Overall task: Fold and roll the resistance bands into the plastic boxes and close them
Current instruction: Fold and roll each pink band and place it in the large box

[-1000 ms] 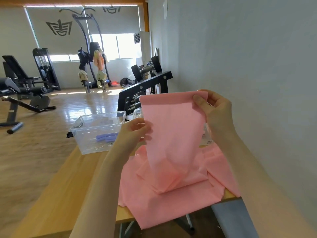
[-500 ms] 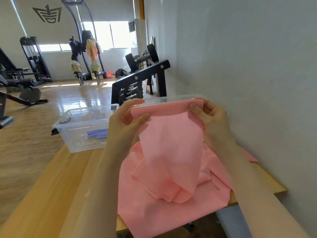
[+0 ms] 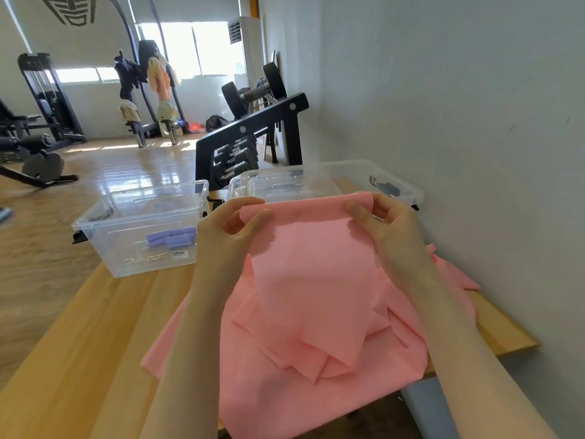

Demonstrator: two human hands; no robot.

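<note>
A wide pink resistance band [image 3: 311, 280] hangs from both my hands above the wooden table [image 3: 95, 327]; its lower length lies in loose folds on the table and droops over the near edge. My left hand [image 3: 231, 229] pinches the band's top left corner, and my right hand [image 3: 386, 223] pinches the top right corner. An open clear plastic box [image 3: 104, 229] stands at the left with purple rolled bands [image 3: 172, 237] inside. A second clear box [image 3: 332, 179] with a lid on top sits behind the pink band, near the wall.
The grey wall [image 3: 459, 122] runs close along the table's right side. A black dumbbell rack [image 3: 253, 137] stands just beyond the table's far end. Gym machines and wooden floor [image 3: 47, 232] lie to the left.
Both hands have lowered the band's top edge toward the table and levelled it. The view has tilted down, bringing the lidded box into sight behind the band.
</note>
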